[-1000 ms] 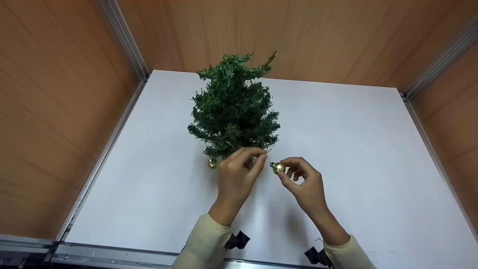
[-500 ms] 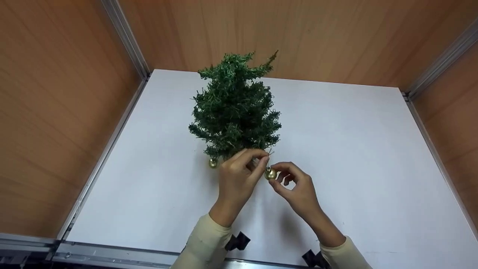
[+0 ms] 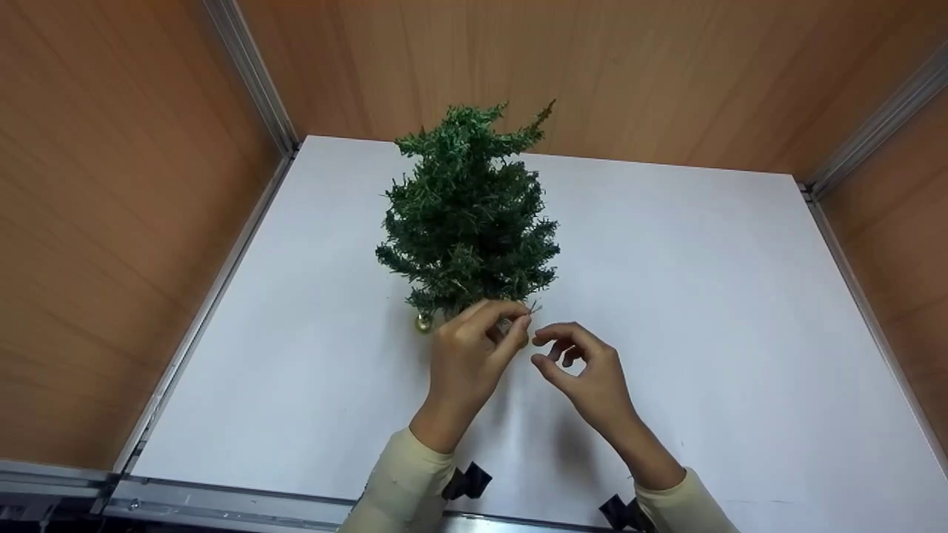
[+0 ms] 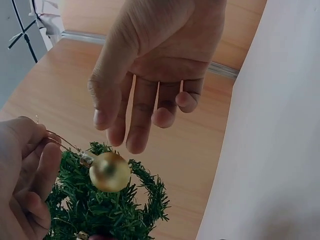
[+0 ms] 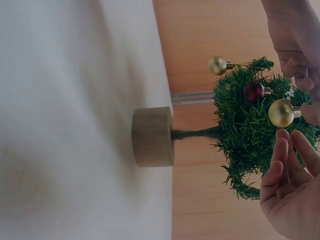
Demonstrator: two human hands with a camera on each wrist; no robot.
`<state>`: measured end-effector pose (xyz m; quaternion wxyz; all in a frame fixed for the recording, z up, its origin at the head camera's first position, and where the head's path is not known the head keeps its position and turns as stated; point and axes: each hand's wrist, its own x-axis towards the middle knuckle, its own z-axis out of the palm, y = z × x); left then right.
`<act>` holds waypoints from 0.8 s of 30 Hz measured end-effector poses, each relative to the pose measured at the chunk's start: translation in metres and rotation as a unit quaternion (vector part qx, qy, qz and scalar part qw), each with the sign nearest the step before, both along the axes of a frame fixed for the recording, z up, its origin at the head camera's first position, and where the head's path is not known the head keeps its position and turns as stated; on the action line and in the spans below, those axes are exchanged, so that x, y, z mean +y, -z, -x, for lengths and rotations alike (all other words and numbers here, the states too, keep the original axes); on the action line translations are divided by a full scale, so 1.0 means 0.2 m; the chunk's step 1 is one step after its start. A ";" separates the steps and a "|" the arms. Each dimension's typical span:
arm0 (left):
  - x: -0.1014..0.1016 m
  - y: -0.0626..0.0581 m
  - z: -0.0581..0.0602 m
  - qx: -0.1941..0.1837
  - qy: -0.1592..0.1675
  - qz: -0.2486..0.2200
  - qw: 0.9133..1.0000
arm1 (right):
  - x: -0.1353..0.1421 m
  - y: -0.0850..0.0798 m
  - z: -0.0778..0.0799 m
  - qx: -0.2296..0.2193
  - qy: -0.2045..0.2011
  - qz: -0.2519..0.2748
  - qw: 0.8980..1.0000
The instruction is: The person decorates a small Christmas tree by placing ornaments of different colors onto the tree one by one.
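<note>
My left hand pinches the thin hanging loop of a gold Christmas bauble. The bauble dangles free below those fingertips, mostly hidden behind the hand in the head view. Just to its right, my right hand holds nothing; its thumb and forefinger are apart and the fingers bend loosely. A small green artificial Christmas tree stands directly beyond both hands. On it hang another gold bauble at the lower left and a dark red bauble.
The tree's round wooden base rests on a white tabletop. Wood-grain panels with metal edge rails enclose the table at the back and both sides. A metal rail runs along the front edge.
My right hand brought the gold bauble leftward toward my left hand and then let go of it. My left hand kept its pinch on the loop, sinking slightly.
</note>
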<state>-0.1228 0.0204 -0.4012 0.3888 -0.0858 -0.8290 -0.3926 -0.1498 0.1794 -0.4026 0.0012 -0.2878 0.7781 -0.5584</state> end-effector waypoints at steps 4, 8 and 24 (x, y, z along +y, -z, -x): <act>0.00 0.00 0.00 -0.004 -0.001 0.009 1.000 | -0.01 -0.03 0.01 0.025 0.009 0.010 1.000; 0.01 0.01 -0.01 -0.011 0.009 0.013 1.000 | -0.01 -0.06 0.01 0.043 0.012 0.020 0.999; 0.03 0.02 -0.01 -0.024 0.022 0.001 0.999 | -0.05 -0.12 0.02 0.056 0.031 0.023 0.998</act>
